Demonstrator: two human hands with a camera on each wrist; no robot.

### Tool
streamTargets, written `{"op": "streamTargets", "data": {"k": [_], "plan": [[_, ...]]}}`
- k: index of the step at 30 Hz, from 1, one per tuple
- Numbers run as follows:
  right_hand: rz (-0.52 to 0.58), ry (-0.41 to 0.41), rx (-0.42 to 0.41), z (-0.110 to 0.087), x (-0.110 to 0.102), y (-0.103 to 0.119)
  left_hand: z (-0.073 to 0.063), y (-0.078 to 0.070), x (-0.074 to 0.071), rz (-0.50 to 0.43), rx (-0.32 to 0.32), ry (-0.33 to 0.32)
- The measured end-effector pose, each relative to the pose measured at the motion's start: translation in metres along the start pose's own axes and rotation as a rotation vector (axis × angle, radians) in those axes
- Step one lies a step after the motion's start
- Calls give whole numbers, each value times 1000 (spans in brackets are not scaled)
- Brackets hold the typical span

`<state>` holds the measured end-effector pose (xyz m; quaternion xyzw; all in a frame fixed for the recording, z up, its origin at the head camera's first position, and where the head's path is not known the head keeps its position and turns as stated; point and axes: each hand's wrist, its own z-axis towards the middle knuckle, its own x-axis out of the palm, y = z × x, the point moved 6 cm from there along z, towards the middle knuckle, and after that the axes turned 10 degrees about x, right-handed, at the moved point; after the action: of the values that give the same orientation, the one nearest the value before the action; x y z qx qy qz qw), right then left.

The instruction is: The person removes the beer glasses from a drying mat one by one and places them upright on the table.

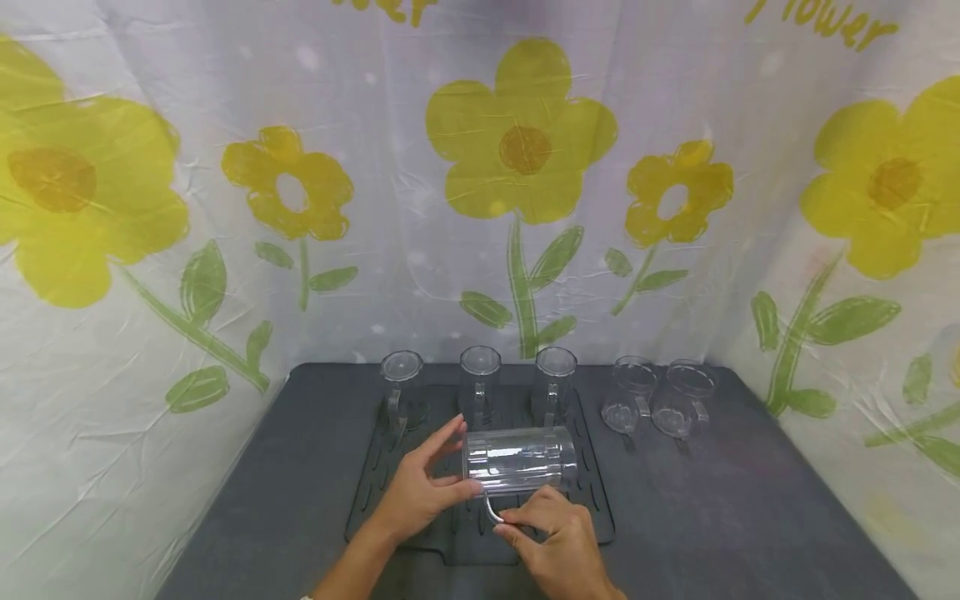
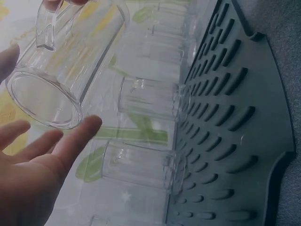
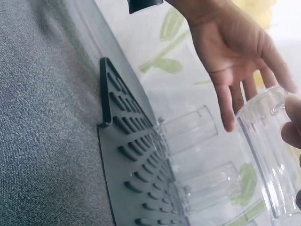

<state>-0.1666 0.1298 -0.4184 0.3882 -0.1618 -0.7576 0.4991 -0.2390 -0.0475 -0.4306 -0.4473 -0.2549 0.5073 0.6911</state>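
A clear glass mug (image 1: 517, 458) is held on its side above a dark ribbed drying mat (image 1: 480, 550), its handle (image 1: 491, 508) pointing down toward the person. My right hand (image 1: 562, 533) pinches that handle between thumb and fingers. At the mug's left end, my left hand (image 1: 420, 492) touches the glass with thumb and fingertip, its fingers fairly straight. The left wrist view shows the round end of the mug (image 2: 44, 99) facing the left palm. Behind it, three glass mugs (image 1: 480, 387) stand on the mat, seemingly upside down.
Two more glass mugs (image 1: 633, 392) stand side by side on the dark grey table (image 1: 720, 517), right of the mat, seemingly mouth up. A white curtain (image 1: 405, 275) printed with yellow flowers surrounds the table at the back and sides.
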Motion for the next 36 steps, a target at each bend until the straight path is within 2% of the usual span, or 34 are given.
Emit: {"op": "streamTargets", "data": {"k": [5, 11, 13, 15, 17, 19, 20, 22, 23, 24, 26, 28, 31, 36], "plan": [[9, 10, 10, -1, 2, 0, 0, 1, 0, 10, 21, 29], [-33, 34, -38, 0, 2, 1, 1, 6, -6, 25, -19, -25], [-30, -29, -80, 1, -2, 3, 1, 6, -8, 46, -37, -50], [3, -151, -101, 3, -12, 10, 1, 7, -10, 44, -47, -78], [13, -299, 0, 2, -22, 6, 1, 7, -12, 29, -52, -107], [33, -410, 224, 0, -30, -4, 1, 7, -14, 17, -51, -132], [38, -425, 364, -2, -31, -12, 0, 7, -14, 11, -48, -141], [20, -375, 642, -9, -26, -32, 0, 7, -15, -3, -44, -156], [32, -332, 740, -12, -22, -38, 0, 6, -15, -12, -37, -161], [62, -281, 804, -13, -18, -41, 0, 6, -15, -22, -33, -170], [134, -199, 854, -15, -9, -46, 0, 6, -14, -43, -24, -184], [234, -162, 850, -15, -3, -46, 0, 6, -13, -65, -18, -195], [358, -173, 823, -13, 1, -44, 0, 7, -12, -89, -17, -199], [477, -211, 819, -9, -1, -40, -2, 11, -7, -129, -49, -158]]}}
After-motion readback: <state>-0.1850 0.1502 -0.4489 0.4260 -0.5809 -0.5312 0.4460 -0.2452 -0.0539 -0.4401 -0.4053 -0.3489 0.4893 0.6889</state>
